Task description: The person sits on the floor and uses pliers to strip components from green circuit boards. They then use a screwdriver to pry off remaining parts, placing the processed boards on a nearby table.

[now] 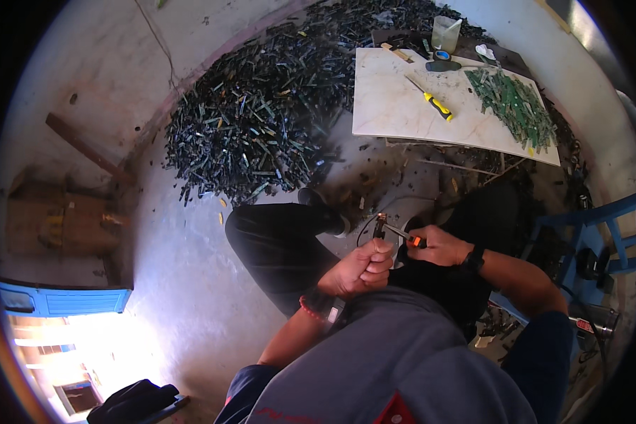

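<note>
My left hand is closed in front of my lap, gripping a small dark strip-like piece that sticks up from the fingers. The piece has a copper-coloured end. My right hand is wrapped round the orange-and-black handle of a screwdriver. Its metal shaft points left and meets the side of the dark piece, or comes very close to it; the exact contact is too small to tell. Most of the piece's lower part is hidden in my left fingers.
A large heap of dark strips lies ahead on the left. On a pale board are a yellow-and-black screwdriver, another dark-handled tool and a pile of green strips. A cup stands behind; a blue stool is right.
</note>
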A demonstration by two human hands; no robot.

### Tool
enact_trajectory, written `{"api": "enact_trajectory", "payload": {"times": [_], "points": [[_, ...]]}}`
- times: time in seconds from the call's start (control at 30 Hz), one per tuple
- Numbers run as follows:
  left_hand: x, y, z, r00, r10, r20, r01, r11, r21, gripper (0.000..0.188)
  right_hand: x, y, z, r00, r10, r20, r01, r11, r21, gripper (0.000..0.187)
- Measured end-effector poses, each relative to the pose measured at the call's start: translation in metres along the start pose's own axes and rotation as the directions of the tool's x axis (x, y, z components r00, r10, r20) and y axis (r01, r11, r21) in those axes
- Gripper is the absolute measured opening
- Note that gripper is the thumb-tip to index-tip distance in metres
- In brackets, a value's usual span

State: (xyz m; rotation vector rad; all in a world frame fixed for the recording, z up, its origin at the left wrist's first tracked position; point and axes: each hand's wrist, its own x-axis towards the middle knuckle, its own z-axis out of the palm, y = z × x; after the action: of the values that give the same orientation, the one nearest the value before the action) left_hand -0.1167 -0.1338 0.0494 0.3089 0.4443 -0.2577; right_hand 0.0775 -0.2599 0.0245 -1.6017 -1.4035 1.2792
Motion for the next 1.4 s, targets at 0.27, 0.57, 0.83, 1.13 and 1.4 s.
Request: {"api": "enact_trajectory", "payload": {"times": [0.27,0.57,0.83,1.13,1.4], "points": [[0.006,0.005,-0.019,0.997,0.073,0.003,-0.073,0.997,-0.008,0.037,0.000,-0.027,0.005,0.971,0.160,-0.175,-0.207,0.933,-0.295,0.028],[0.035,0.007,-0.032,0.759,0.555,-0.340,0.033,0.489,0.871,0.042,0.007,-0.061,-0.011,0.938,0.261,-0.227,-0.346,0.684,-0.643,0.028],[0.069,0.006,-0.055,0.403,0.881,-0.247,-0.058,0.294,0.954,0.035,0.018,-0.070,-0.008,0.922,0.282,-0.266,-0.386,0.727,-0.568,0.028],[0.026,0.006,-0.019,0.915,0.263,-0.307,-0.203,0.955,0.215,0.033,0.013,-0.043,-0.031,0.953,0.280,0.112,-0.254,0.946,-0.200,0.023],[0.003,0.011,-0.003,0.991,0.115,-0.070,-0.116,0.993,-0.012,0.036,0.010,-0.031,-0.019,0.753,0.107,0.649,-0.620,0.444,0.646,0.019]]}}
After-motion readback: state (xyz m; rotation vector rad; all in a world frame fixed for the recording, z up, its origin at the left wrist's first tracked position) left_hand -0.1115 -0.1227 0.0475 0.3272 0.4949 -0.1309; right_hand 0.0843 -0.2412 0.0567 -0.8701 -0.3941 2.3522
